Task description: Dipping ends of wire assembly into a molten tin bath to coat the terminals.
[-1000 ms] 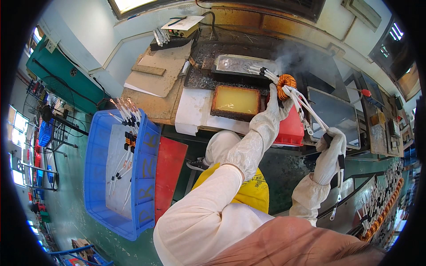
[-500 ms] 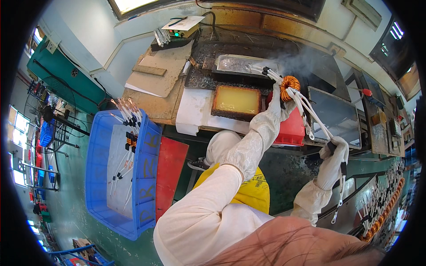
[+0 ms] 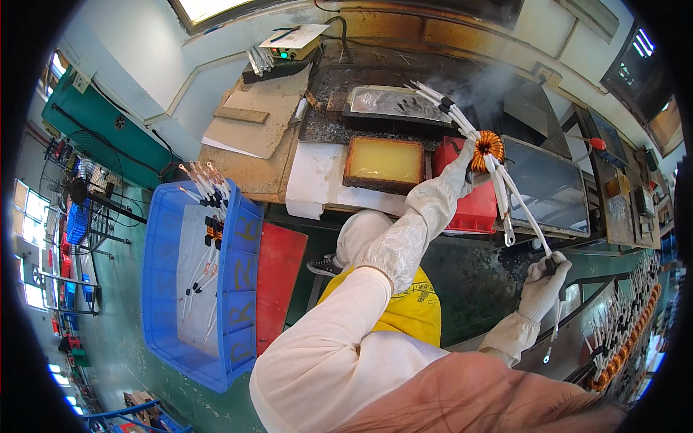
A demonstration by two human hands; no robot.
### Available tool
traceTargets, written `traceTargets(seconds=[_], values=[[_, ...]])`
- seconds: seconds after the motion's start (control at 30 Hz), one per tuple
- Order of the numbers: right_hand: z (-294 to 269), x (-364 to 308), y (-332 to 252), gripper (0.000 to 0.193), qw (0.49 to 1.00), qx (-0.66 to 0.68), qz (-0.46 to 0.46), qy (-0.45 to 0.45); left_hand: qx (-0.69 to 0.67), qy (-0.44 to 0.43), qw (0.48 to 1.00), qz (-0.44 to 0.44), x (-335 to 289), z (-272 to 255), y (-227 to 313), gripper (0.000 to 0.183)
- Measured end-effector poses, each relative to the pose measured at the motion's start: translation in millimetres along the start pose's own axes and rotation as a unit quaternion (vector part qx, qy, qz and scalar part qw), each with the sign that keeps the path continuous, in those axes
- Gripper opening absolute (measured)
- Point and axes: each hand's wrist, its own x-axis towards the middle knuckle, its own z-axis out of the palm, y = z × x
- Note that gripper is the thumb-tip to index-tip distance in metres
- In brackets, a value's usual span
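My gloved left hand (image 3: 467, 160) is closed at an orange copper-wound ring coil (image 3: 489, 149), its fingers partly hidden. White sleeved leads (image 3: 456, 114) with black bands run from the coil toward the back left, their tips above the far right part of a metal-filled pot (image 3: 393, 103). Other white leads (image 3: 521, 200) come off the coil's near side, one ending in a ring terminal (image 3: 510, 235). Lower right, my gloved right hand (image 3: 543, 289) grips the end of a long lead, near a black band. A ring terminal (image 3: 547, 354) dangles below that hand.
A tray of yellow liquid (image 3: 385, 163) sits in front of the pot, with a red bin (image 3: 473, 206) beside it. Smoke rises behind the coil. At left stands a blue crate (image 3: 242, 289) holding more leads. A rack of coils (image 3: 626, 346) is at lower right.
The coil has moved to the right with my left hand, and the lead tips have swung up and back over the pot. My right hand has come down nearer to me.
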Motion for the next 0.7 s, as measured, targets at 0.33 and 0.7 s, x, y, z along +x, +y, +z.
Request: traceTargets(seconds=[0.33, 0.7], values=[[-79, -16, 95, 0.08, 0.883, 0.342, 0.32, -0.042, 0.121, -0.016, 0.992, -0.011, -2, 4, -6, 0.037], [-75, -61, 114, 0.084, 0.816, 0.419, 0.385, -0.1, 0.23, 0.003, 0.972, -0.055, 1, -1, -9, 0.038]])
